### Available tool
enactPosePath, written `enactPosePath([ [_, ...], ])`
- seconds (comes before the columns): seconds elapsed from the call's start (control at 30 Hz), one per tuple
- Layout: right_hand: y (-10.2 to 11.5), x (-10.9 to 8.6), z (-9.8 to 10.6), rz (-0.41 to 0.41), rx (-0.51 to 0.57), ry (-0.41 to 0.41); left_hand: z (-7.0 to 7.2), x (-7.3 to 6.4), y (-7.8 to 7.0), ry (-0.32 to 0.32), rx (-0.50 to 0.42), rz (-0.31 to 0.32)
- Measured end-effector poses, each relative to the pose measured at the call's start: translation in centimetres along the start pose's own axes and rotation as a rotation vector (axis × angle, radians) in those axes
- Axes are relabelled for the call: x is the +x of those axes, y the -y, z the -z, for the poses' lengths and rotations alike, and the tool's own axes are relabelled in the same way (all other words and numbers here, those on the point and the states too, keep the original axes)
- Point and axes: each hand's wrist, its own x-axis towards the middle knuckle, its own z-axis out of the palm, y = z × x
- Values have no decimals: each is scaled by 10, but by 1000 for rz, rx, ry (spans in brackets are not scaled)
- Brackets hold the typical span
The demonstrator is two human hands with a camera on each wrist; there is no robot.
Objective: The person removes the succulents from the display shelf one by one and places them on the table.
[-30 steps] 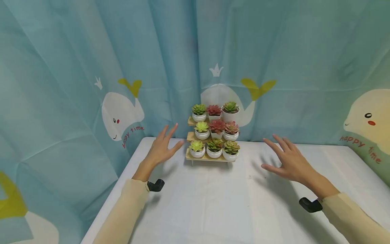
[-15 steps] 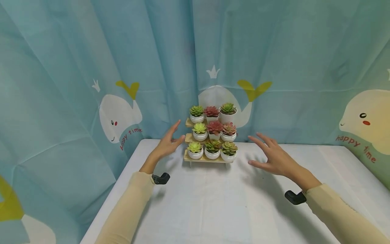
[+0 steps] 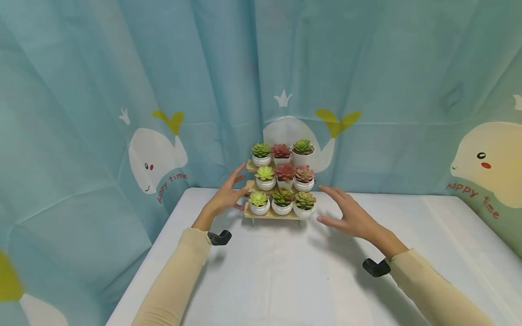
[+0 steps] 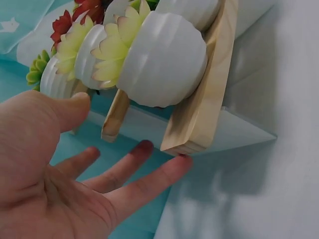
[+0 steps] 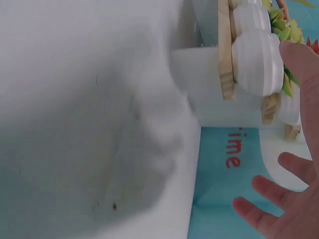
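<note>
A three-tier stand with wooden shelf boards (image 3: pixel 274 217) and white side panels holds several potted succulents, green, yellow-green and red. My left hand (image 3: pixel 224 200) is at the stand's left side, fingers spread. In the left wrist view, a fingertip (image 4: pixel 183 163) is right at the end of the lowest board (image 4: pixel 199 119), and the thumb is near the upper pots. My right hand (image 3: pixel 351 216) hovers just off the stand's right side, thumb and fingers apart. The right wrist view has its thumb (image 5: pixel 299 59) overlapping a front white pot (image 5: pixel 256 62).
The stand is at the back of a table with a white cloth (image 3: pixel 281 276). Behind it hangs a blue curtain (image 3: pixel 195 81) printed with whales, close to the table's back edge. A black wrist camera (image 3: pixel 377 267) sits on the right wrist.
Both hands have moved inward toward the stand, the right hand travelling farther left. The stand and its pots keep their place on the table; the head view has shifted slightly.
</note>
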Motion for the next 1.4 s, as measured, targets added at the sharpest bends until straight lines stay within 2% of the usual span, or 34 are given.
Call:
enactPosePath([
  [0.17, 5, 7, -9, -12, 101, 0, -1, 2, 0, -10, -3, 2],
  [0.4, 11, 14, -19, -87, 229, 15, -1, 9, 2, -7, 5, -4],
  [0.7, 17, 22, -30, -193, 410, -19, 0, 14, 7, -30, 58, 28],
  [0.9, 17, 25, -36, -238, 432, -20, 0, 15, 7, -36, 68, 24],
  [1.17, 15, 26, -40, -252, 424, -18, 0, 16, 9, -26, 76, -21],
  [1.4, 15, 26, -39, -246, 428, -15, -1, 16, 8, -29, 90, -18],
])
